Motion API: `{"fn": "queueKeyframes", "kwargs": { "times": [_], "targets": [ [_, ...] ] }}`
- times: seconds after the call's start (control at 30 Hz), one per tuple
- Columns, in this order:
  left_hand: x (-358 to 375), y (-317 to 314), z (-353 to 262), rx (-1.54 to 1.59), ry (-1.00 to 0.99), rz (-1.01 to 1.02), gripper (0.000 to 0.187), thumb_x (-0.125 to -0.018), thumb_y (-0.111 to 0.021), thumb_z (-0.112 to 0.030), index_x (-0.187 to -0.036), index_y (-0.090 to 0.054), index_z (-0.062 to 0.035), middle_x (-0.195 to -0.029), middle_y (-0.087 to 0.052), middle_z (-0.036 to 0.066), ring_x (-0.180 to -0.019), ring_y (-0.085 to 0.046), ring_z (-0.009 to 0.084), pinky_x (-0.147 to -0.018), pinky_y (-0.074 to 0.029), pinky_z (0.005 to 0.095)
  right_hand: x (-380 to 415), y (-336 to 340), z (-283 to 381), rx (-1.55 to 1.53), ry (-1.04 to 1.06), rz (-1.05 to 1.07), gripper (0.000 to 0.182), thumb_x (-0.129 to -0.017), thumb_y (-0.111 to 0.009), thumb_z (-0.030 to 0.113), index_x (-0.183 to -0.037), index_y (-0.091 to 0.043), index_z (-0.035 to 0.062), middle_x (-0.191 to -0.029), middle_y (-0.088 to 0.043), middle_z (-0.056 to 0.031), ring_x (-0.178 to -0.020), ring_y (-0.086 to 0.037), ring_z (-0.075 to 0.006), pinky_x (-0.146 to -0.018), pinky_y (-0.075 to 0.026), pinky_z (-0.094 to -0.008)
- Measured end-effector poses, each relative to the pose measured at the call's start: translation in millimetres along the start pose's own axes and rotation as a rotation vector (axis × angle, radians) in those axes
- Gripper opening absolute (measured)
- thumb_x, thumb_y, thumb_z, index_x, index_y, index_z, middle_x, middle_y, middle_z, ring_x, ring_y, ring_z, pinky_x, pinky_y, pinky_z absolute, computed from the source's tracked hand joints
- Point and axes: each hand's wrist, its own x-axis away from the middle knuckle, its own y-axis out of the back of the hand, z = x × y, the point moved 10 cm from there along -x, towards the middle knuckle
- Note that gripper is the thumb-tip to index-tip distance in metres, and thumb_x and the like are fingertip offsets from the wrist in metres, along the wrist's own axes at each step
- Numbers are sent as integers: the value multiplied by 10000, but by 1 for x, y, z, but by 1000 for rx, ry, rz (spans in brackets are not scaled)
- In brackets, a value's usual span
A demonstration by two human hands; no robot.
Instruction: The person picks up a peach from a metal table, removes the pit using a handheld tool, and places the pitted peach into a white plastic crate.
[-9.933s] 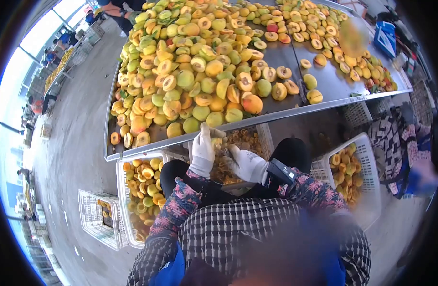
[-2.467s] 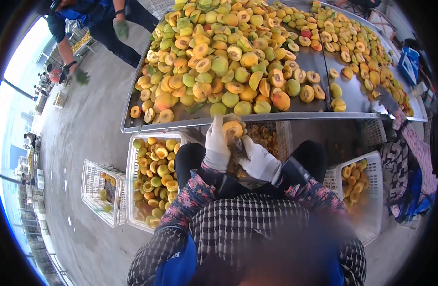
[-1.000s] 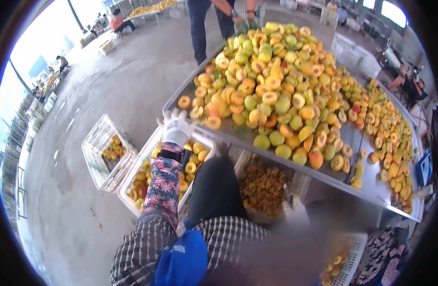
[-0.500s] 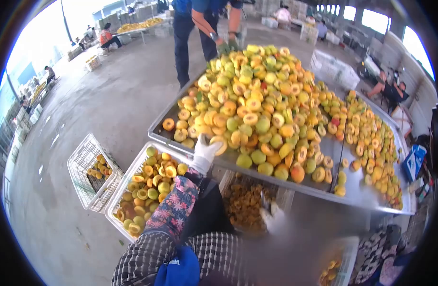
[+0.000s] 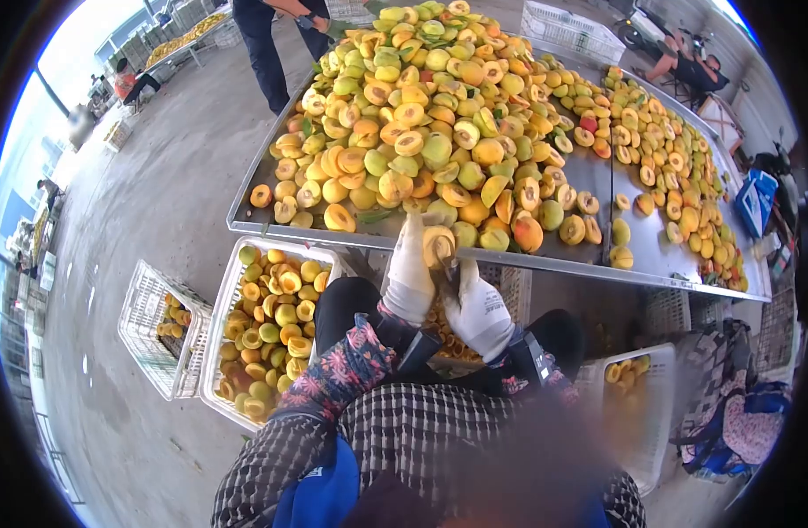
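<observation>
My left hand (image 5: pixel 410 275), in a white glove, grips a halved yellow peach (image 5: pixel 438 247) at the table's near edge, its cut face turned up towards me. Closed around a small dark metal tool (image 5: pixel 447 280), my gloved right hand (image 5: pixel 481 313) holds the tool's end right at the lower side of that peach. Just beyond both hands rises a big heap of halved and whole-looking peaches (image 5: pixel 435 145) on the metal table (image 5: pixel 369 238). Below my hands, partly hidden by them, a crate (image 5: pixel 520 295) contains brownish-yellow pieces.
Left of my legs stands a white crate (image 5: pixel 217 356) full of peach halves, beside another white crate (image 5: pixel 140 330) with a few. A further white crate (image 5: pixel 659 422) sits at my right. Across the table a person (image 5: pixel 276 44) stands at the heap; another person (image 5: pixel 690 69) sits back right.
My left hand has drawn a peach half from the heap back to the table edge. My right hand has risen from the lower crate to meet it with the tool. The view has tilted down.
</observation>
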Motion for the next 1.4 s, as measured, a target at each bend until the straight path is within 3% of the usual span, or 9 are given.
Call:
{"fn": "queueKeyframes", "kwargs": {
  "times": [0.3,0.4,0.63,0.77,0.93,1.03,1.13,1.23,1.4],
  "targets": [
    [11,-12,-2,-271,-113,72,474,-1011,-394,-463,-1097,-531,-17,-1037,-598,118,-981,-595,224,-878,-516,377,9,-4,-19,-102,-63,44,309,-929,-524,151,-1162,-394,-6,-807,-610,-293,-753,-596,-469,-608,-452,-535],
    [6,-15,15,-23,132,95,524,-1011,-381,-481,-1190,-526,-11,-1063,-616,117,-989,-607,213,-885,-510,351,9,1,-23,-115,-55,25,323,-904,-546,134,-1152,-400,-14,-802,-604,-294,-769,-589,-477,-627,-453,-531],
    [-14,1,33,-607,366,365,544,-1017,-381,-449,-1295,-508,1,-1156,-625,122,-1048,-614,203,-942,-481,328,13,10,-44,232,-42,187,389,-889,-573,174,-1206,-413,17,-853,-636,-247,-781,-615,-446,-661,-475,-515],
    [-14,12,40,-149,368,263,471,-968,-464,-295,-1316,-478,22,-1214,-595,155,-1103,-593,245,-986,-461,380,18,26,-45,-114,-80,-20,270,-906,-575,167,-1101,-452,27,-847,-630,-242,-773,-606,-450,-632,-467,-507],
    [0,-11,29,170,357,339,548,-858,-542,-217,-1331,-446,43,-1274,-542,210,-1146,-550,358,-1013,-437,479,23,19,-38,-53,-64,60,299,-906,-575,173,-1124,-444,18,-835,-625,-249,-767,-601,-458,-628,-461,-513],
    [12,-29,25,273,419,371,411,-914,-480,-193,-1252,-511,38,-1196,-585,177,-1093,-578,328,-992,-456,437,23,16,-33,15,-58,50,321,-895,-580,170,-1130,-434,8,-836,-624,-249,-770,-603,-452,-633,-468,-510],
    [9,-10,42,288,509,140,508,-904,-571,-358,-1231,-514,28,-1135,-600,197,-1032,-594,383,-949,-480,493,27,12,-32,88,-74,75,337,-885,-584,165,-1147,-431,20,-849,-616,-254,-792,-598,-453,-646,-471,-504],
    [6,-2,46,136,440,166,538,-942,-532,-475,-1138,-551,26,-1058,-622,179,-993,-617,358,-905,-509,468,29,9,-30,140,-44,92,366,-871,-591,152,-1169,-421,23,-853,-616,-252,-798,-598,-452,-649,-474,-502],
    [11,2,38,-28,345,92,529,-970,-477,-495,-1068,-569,17,-1026,-630,166,-949,-639,318,-847,-537,423,28,1,-29,114,-4,139,409,-838,-601,110,-1183,-404,12,-851,-624,-243,-786,-611,-442,-637,-478,-496]
  ]
}}
